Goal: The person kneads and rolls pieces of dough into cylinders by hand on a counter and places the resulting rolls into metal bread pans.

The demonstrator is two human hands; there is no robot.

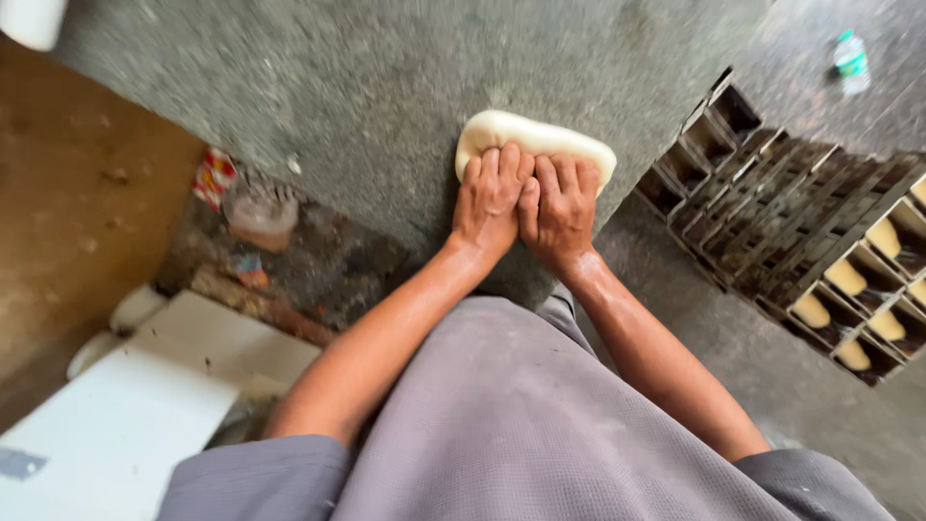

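A: Left hand [490,198] and right hand [559,207] lie flat, fingers together, pressing the dough [536,138].

B: Dough sits on the grey bench [367,87] (loaf tins [801,241] near, rightward), palms bearing weight.

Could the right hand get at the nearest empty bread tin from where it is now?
Probably yes: the right hand lies on the dough, and bare stone table separates it from the nearest empty tin.

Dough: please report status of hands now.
Left hand and right hand flat on dough, side by side. Dough on grey stone counter. Nothing obstructing.
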